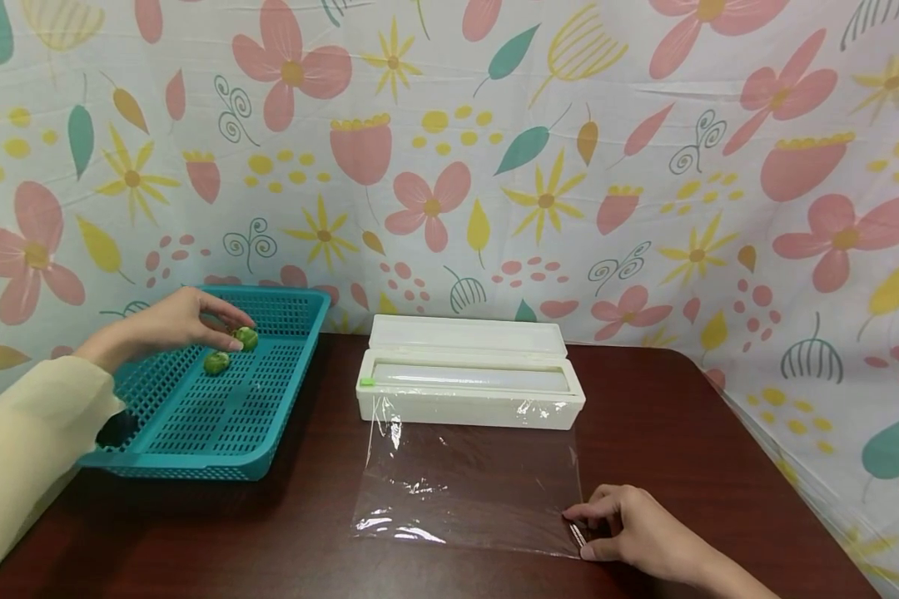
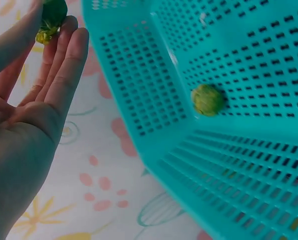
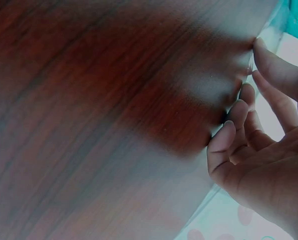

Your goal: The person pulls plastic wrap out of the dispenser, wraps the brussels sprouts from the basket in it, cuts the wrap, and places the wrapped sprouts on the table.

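My left hand (image 1: 187,320) pinches a green Brussels sprout (image 1: 245,339) between thumb and fingertips, over the teal basket (image 1: 318,333). In the left wrist view this sprout (image 2: 53,17) shows at the top, with its yellowish end downward. Another Brussels sprout (image 1: 217,363) lies on the basket floor, below the hand. Over at the front right, my right hand (image 1: 629,532) holds the near right corner of a sheet of clear plastic wrap (image 1: 472,482), its fingertips down at the tabletop. The sheet runs out from a white wrap dispenser box (image 1: 464,409) whose lid stands up.
A dark reddish-brown wooden table (image 1: 307,532) carries everything. Behind it hangs a floral curtain (image 1: 449,166). The box has a small green piece (image 1: 367,382) at its left front. The wrap roll (image 1: 472,377) lies inside the box.
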### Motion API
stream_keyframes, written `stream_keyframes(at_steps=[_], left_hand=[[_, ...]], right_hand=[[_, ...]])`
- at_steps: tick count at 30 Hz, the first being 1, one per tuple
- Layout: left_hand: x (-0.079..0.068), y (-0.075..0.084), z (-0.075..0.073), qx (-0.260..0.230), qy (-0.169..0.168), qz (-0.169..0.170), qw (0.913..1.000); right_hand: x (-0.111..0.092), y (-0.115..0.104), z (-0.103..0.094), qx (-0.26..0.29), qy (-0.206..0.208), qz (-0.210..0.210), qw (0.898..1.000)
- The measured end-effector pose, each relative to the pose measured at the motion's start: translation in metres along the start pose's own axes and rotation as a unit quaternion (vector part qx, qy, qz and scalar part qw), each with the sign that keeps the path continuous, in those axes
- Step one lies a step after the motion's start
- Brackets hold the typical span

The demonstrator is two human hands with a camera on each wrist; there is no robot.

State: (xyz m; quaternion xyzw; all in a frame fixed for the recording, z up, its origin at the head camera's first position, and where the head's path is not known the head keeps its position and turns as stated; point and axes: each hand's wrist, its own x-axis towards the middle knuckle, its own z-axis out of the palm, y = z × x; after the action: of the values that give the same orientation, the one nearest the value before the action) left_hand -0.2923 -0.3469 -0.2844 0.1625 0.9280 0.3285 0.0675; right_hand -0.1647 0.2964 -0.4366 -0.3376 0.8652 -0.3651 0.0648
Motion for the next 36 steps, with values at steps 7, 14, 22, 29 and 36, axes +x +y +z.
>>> stream_keyframes(at_steps=[7,14,22,29,36], left_hand=[[-0.008,0.022,0.003,-0.02,0.015,0.016,0.9996],[-0.021,0.048,0.009,-0.047,0.022,0.042,0.9978],[-0.031,0.081,0.036,-0.093,0.007,0.084,0.9921],[-0.035,0.104,0.07,-0.112,-0.041,0.111,0.9866],[-0.036,0.119,0.098,-0.147,-0.055,0.136,0.9782]], right_hand=[[0.0,0.0,0.0,-0.007,0.005,-0.006,1.0],[0.0,0.001,0.0,-0.005,0.005,-0.007,1.0],[0.0,0.002,0.001,-0.02,0.015,-0.025,0.999],[0.0,0.002,0.001,-0.024,0.019,-0.031,0.999],[0.0,0.002,-0.001,-0.008,0.0,-0.011,1.0]])
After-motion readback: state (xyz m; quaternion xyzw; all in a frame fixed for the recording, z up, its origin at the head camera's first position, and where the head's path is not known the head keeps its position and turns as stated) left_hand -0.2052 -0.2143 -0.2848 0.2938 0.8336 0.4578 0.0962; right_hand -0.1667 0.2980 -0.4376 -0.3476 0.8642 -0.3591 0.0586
